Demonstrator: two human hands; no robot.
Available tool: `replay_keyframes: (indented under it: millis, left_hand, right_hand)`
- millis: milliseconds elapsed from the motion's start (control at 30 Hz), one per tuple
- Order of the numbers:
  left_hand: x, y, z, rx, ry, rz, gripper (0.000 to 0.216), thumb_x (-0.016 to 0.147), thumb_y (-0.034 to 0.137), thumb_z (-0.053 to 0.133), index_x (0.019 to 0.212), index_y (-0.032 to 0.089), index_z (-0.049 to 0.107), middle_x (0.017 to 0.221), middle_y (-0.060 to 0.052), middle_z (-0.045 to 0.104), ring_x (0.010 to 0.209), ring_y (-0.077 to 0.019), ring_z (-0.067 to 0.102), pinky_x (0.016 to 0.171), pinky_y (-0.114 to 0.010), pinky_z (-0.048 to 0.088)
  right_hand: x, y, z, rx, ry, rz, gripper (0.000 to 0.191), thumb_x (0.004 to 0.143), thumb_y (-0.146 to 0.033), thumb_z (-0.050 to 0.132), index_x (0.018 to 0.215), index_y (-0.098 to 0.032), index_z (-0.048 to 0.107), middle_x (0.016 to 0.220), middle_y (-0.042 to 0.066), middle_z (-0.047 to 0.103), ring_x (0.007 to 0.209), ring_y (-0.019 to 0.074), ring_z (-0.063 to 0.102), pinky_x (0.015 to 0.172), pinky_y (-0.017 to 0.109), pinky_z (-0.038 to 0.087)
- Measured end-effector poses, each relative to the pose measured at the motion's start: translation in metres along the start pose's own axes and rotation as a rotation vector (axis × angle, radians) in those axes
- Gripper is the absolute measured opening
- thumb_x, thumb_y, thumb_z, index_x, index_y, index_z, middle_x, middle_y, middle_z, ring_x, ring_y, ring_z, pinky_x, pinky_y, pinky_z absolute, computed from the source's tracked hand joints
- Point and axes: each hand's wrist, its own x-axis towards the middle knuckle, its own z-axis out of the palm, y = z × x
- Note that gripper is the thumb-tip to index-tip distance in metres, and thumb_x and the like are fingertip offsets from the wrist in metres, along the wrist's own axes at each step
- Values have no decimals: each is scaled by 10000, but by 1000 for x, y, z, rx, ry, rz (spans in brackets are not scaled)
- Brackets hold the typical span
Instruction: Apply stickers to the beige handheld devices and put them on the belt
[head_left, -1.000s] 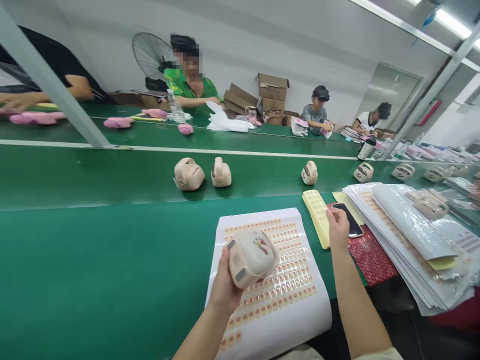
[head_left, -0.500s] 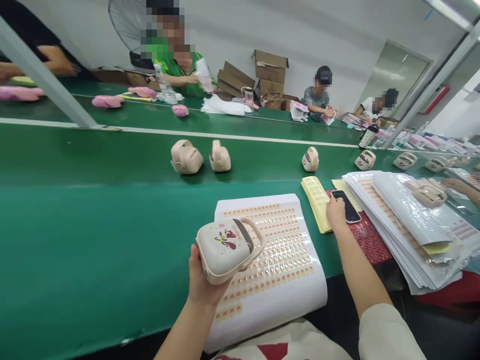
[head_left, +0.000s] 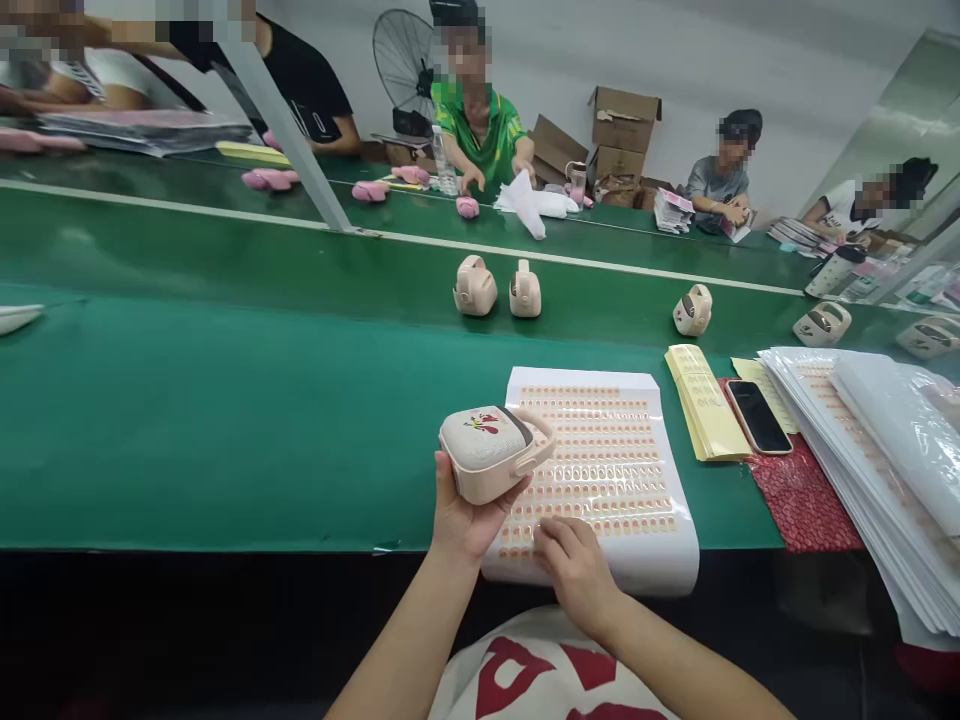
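My left hand (head_left: 472, 515) grips a cream portable speaker (head_left: 487, 455) from below and behind. Its mesh front with a red and yellow printed figure faces up, and its loop handle points right. Under and beside it lies a white sticker sheet (head_left: 585, 380) with rows of small oval orange-and-gold stickers, its near edge curling over the table edge. My right hand (head_left: 577, 565) rests on the sheet's lower rows, fingers bent together and fingertips at a sticker row. Whatever may be between those fingertips is too small to make out.
Several similar speakers (head_left: 475, 287) stand along the green table (head_left: 225, 420). To the right lie yellow sticker strips (head_left: 705, 405), a phone (head_left: 759, 417) on red wrap (head_left: 810, 500), and a stack of sheets (head_left: 847, 480). Co-workers sit across, beyond a metal post (head_left: 292, 130).
My right hand has left the phone and come down to the sticker sheet near my left hand. My left hand still holds the speaker, now tilted flatter. The view has swung left.
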Motion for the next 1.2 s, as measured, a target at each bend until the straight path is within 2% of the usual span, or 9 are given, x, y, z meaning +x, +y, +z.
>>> replay_keyframes:
  millis: [133,233,333,400,533,767,933,1067,1200]
  left_hand:
    - [-1,-5,-2,-93,-45,-21,506,843,493,406,1295,268,385,1013,-89,664,889,-266,640,679,-387,564]
    - [-3,-14,-3,-158,-112,-78,553,803,516,471,1289,266,394,1147,-113,600,1066,-293,555,749,-332,544]
    - [-7,-26,2,-208,-203,-126,531,805,512,472,1279,282,405,1220,-108,554,1154,-282,487,802,-298,519]
    - [-11,-34,8,-234,-238,-135,495,829,494,441,1281,296,399,1212,-93,563,1110,-244,529,824,-293,509]
    - [-17,-43,20,-263,-207,-151,476,842,464,435,1292,320,377,1160,-64,600,1022,-197,588,813,-266,512]
    - [-18,-45,22,-271,-166,-160,476,833,435,463,1291,352,366,1123,-37,620,1015,-183,593,818,-247,505]
    - [-18,-46,26,-303,-180,-163,432,841,446,431,1243,288,455,1089,-67,633,1008,-177,594,831,-228,491]
    - [-17,-47,27,-325,-183,-163,428,855,451,389,1243,283,455,1109,-71,621,993,-180,601,822,-241,501]
    - [-17,-46,24,-334,-132,-179,495,849,443,407,1308,263,365,1127,-88,612,967,-181,610,805,-235,507]
  right_hand:
    - [8,2,-9,145,40,87,121,790,-112,506,729,-193,571,921,61,613,829,205,549,695,375,465]
    - [32,-2,-30,482,129,358,106,770,-210,572,665,-195,566,919,63,571,874,188,562,740,360,470]
    - [67,-6,-51,733,332,546,161,763,-283,587,631,-198,550,1031,72,540,1051,207,510,879,394,418]
    - [86,-7,-58,802,418,577,174,743,-296,602,613,-198,540,1094,73,519,1113,217,468,944,418,368]
    - [101,-7,-56,758,448,610,165,712,-285,611,596,-198,535,1100,81,502,1085,227,471,943,439,366]
    - [98,-6,-47,627,455,607,169,738,-285,573,601,-205,515,1025,80,524,1017,221,495,888,434,419]
    - [100,-9,-43,524,525,546,177,783,-288,529,628,-209,495,998,80,530,993,213,498,859,426,435]
    - [100,-6,-43,416,565,432,154,802,-245,516,654,-212,490,980,70,528,967,203,506,829,411,451]
    - [96,5,-43,232,525,210,95,808,-200,502,716,-219,494,972,66,526,928,202,525,784,399,463]
